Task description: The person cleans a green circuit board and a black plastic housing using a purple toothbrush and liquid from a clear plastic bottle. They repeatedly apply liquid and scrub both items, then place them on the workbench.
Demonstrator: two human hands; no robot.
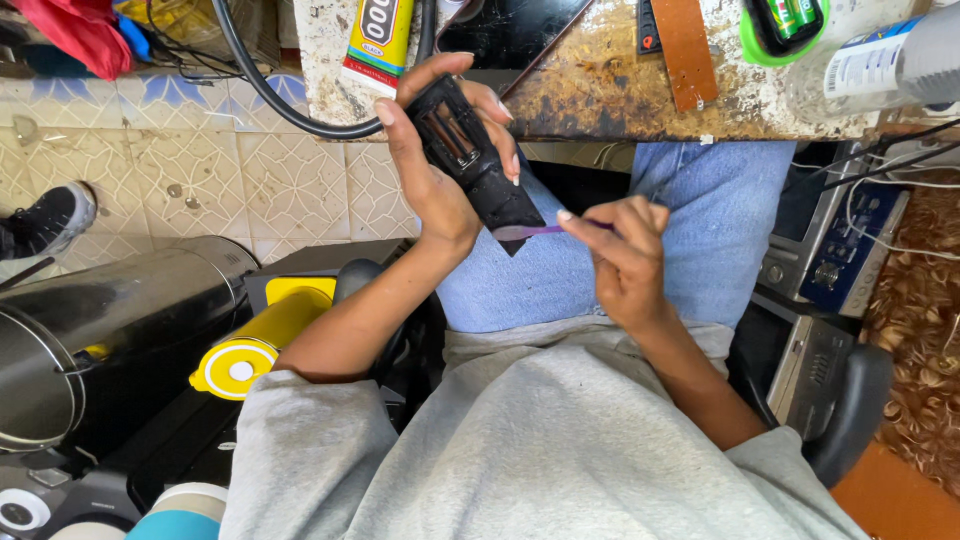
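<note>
Tiled floor with a pale flower pattern runs under a worn, stained workbench, and I sit with my knees tucked below its edge, blue jeans and a grey top filling the lower view. What matters is how the black plastic casing lies: my left hand wraps it from the left, thumb on one long side and fingers curled over the other, so its long axis slants from up near the bench edge down and rightward to a pointed lower end. That lower end sits just left of my right hand, which is closed in a pinch on a thin purple pry tool; the flat tip lies nearly level, pointing left, and touches the casing's lower corner. So the right hand is the nearer one to that corner, the left only steadying. An open recess with brownish inner parts shows in the casing's upper half, but I cannot make out what they are. My right fingers hide the tool's back end, and whether the tip has entered a seam or only rests against it is too small to tell. A yellow tube on the bench is cut off at the top
</note>
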